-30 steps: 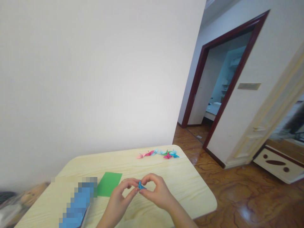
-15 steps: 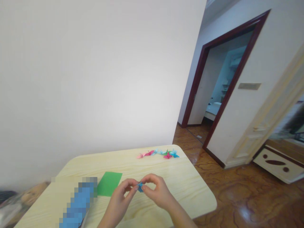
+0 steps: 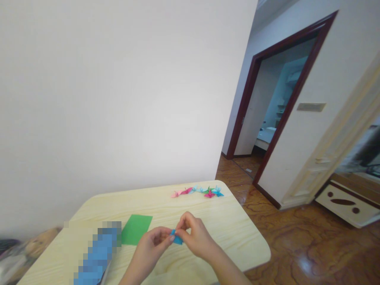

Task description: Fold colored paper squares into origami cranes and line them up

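Left hand (image 3: 152,242): fingers curled, thumb and forefinger pinched on the blue folded paper piece (image 3: 176,238).
Right hand (image 3: 194,236): fingertips closed on the same piece from its other side.
Blue folded paper piece: small, held between both hands just above the table (image 3: 231,233), near its front edge.
Green paper sheet (image 3: 135,229): flat on the table, just left of the hands.
Row of paper cranes (image 3: 198,192): pink, blue and green, along the far edge toward the far right corner.
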A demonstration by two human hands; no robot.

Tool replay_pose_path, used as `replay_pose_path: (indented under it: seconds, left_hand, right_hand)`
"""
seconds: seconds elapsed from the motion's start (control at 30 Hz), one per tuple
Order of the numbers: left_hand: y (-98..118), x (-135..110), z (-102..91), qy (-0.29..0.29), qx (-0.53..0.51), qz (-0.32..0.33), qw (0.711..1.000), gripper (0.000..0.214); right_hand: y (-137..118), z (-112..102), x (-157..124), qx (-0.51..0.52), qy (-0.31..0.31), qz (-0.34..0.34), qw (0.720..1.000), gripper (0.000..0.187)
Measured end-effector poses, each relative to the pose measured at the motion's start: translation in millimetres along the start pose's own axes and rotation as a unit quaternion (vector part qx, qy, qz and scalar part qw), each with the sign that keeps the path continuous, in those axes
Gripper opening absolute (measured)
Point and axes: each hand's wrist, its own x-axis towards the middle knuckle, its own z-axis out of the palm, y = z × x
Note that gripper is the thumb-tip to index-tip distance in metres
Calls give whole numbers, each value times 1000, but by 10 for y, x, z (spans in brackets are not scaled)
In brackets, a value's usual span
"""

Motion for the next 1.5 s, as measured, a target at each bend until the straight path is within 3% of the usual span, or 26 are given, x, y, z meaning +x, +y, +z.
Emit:
replay_pose_path:
  seconds: [0.2,0.27,0.37,0.5,0.63,0.7,0.8,0.93,1.07,1.17,1.3,1.4,1.5]
  left_hand:
    - [-81,-6,-7,8,-79,-1,997,34]
    - [-162,4,-2,11,-121,11,992,39]
    - [-266,28,-8,5,-143,10,990,38]
    - [-273,51,-17,63,-181,-17,981,44]
    - [-206,54,19,86,-221,-57,970,48]
    - [-192,45,46,97,-226,-63,967,48]
    - [-196,22,62,82,-212,-63,972,47]
    - [-198,-1,25,36,-135,-41,989,45]
    - [-147,-3,-3,75,-20,37,996,37]
    - [-82,-11,6,83,43,58,994,32]
    - [-7,-28,35,74,17,33,997,36]
    - [35,-40,65,112,-47,-3,993,40]
    - [60,-48,93,153,-83,-18,985,40]
  right_hand:
    - [133,74,67,219,-34,96,970,30]
    - [167,78,85,247,-54,109,961,33]
    - [203,62,94,241,-63,96,964,27]
    - [249,37,53,245,-49,72,966,23]
    - [193,21,-6,145,-47,-14,988,41]
    - [126,11,-5,85,-27,-40,995,33]
    - [60,-7,39,51,2,-22,998,14]
    - [83,-16,95,62,5,24,998,12]
    - [102,-16,93,46,10,39,998,11]
    - [88,-20,87,48,1,45,998,11]
    - [99,0,107,108,1,47,993,16]
    - [110,46,108,190,13,47,981,24]
    - [89,104,80,196,20,49,979,23]
